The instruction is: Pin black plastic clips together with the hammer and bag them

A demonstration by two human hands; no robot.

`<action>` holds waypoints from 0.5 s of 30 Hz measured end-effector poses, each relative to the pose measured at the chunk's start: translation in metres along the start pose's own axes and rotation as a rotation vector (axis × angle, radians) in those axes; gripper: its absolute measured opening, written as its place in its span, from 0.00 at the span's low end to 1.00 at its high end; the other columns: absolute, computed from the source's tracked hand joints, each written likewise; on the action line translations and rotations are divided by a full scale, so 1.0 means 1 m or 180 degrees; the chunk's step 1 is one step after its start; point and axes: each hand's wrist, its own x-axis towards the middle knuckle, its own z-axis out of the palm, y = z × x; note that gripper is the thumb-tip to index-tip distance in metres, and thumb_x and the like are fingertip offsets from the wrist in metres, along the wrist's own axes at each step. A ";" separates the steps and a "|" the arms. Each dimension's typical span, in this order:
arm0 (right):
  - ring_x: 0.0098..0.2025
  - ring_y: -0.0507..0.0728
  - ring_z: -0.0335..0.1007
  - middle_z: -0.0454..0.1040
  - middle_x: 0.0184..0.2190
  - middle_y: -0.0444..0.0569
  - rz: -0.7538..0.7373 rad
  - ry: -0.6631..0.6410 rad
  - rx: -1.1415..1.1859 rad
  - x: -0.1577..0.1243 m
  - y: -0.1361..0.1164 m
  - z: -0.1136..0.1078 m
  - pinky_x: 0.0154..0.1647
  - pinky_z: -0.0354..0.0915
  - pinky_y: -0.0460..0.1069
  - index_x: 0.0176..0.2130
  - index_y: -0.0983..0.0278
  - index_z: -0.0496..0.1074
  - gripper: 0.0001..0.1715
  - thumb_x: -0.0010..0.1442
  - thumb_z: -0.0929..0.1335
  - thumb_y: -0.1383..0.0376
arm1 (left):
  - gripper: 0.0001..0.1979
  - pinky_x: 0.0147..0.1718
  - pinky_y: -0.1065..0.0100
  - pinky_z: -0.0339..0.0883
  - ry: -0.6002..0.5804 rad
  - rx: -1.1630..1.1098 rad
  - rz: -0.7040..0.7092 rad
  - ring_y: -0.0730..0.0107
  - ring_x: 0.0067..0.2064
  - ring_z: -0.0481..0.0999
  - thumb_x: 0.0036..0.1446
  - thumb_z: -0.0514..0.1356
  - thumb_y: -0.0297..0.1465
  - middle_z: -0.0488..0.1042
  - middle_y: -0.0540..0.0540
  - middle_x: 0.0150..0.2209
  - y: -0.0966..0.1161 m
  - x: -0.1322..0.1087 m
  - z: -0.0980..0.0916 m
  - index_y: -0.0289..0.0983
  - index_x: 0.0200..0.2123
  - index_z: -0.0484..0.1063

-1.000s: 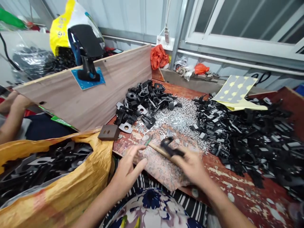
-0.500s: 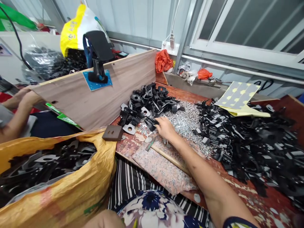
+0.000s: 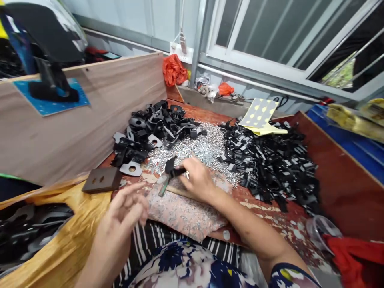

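Note:
My right hand (image 3: 196, 178) pinches a black plastic part (image 3: 171, 165) just above the hammer (image 3: 163, 187). The hammer lies on a speckled stone slab (image 3: 186, 218), its wooden handle running beneath that hand. Left of the slab, my left hand (image 3: 127, 212) hovers with fingers apart and nothing in it. A brown block (image 3: 102, 180) with two slots sits on the table beyond it. Small shiny metal pins (image 3: 207, 140) are heaped behind my right hand.
Black plastic parts (image 3: 141, 128) pile up against a wooden board (image 3: 120, 88), with smaller black pieces (image 3: 270, 168) heaped at right. A yellow sack (image 3: 81, 224) of black parts stands at lower left. A clear plastic cup (image 3: 321, 230) and red cloth (image 3: 354, 252) lie at right.
My right hand has come back from the black pile with a part and is now over the hammer. My left hand has come up into view. The view has turned rightward.

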 end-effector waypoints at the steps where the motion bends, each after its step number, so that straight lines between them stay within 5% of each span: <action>1: 0.41 0.57 0.64 0.72 0.36 0.48 -0.0234 0.0138 -0.0046 -0.018 -0.006 -0.001 0.40 0.62 0.52 0.41 0.61 0.69 0.04 0.66 0.65 0.67 | 0.31 0.29 0.67 0.70 -0.0140 -0.0135 -0.0145 0.64 0.33 0.73 0.50 0.71 0.45 0.77 0.46 0.37 -0.004 0.008 0.009 0.43 0.56 0.73; 5: 0.35 0.56 0.64 0.72 0.28 0.45 -0.1063 0.0251 -0.0278 -0.074 -0.028 0.004 0.35 0.63 0.52 0.34 0.61 0.71 0.10 0.69 0.64 0.66 | 0.29 0.39 0.63 0.74 -0.0743 -0.0429 -0.0934 0.56 0.45 0.77 0.49 0.72 0.46 0.79 0.42 0.48 -0.028 0.020 0.035 0.42 0.52 0.77; 8: 0.44 0.56 0.70 0.78 0.41 0.48 -0.1207 -0.0179 0.0211 -0.085 -0.020 -0.003 0.41 0.69 0.52 0.44 0.62 0.73 0.08 0.69 0.66 0.61 | 0.22 0.44 0.63 0.72 -0.0824 -0.0322 -0.1245 0.53 0.49 0.77 0.44 0.76 0.44 0.82 0.42 0.44 -0.045 0.026 0.038 0.38 0.40 0.83; 11: 0.47 0.53 0.72 0.79 0.45 0.45 -0.0547 -0.0338 0.0233 -0.071 0.027 -0.027 0.48 0.71 0.51 0.51 0.60 0.74 0.13 0.72 0.63 0.64 | 0.23 0.50 0.62 0.69 -0.0614 -0.0201 -0.1217 0.50 0.54 0.75 0.39 0.78 0.46 0.83 0.42 0.41 -0.054 0.034 0.036 0.38 0.35 0.84; 13: 0.45 0.53 0.71 0.80 0.43 0.46 0.0405 -0.0287 -0.0608 -0.055 0.071 -0.042 0.46 0.70 0.51 0.52 0.58 0.75 0.21 0.71 0.59 0.73 | 0.25 0.53 0.63 0.67 -0.0431 -0.0093 -0.1117 0.50 0.57 0.73 0.36 0.78 0.48 0.83 0.42 0.42 -0.055 0.036 0.035 0.38 0.34 0.85; 15: 0.47 0.59 0.69 0.79 0.47 0.55 0.0684 -0.0276 -0.0858 -0.043 0.114 -0.049 0.45 0.68 0.56 0.53 0.64 0.75 0.25 0.67 0.58 0.78 | 0.24 0.52 0.64 0.67 -0.0399 -0.0058 -0.1072 0.51 0.57 0.73 0.38 0.77 0.48 0.83 0.42 0.43 -0.054 0.034 0.033 0.38 0.35 0.85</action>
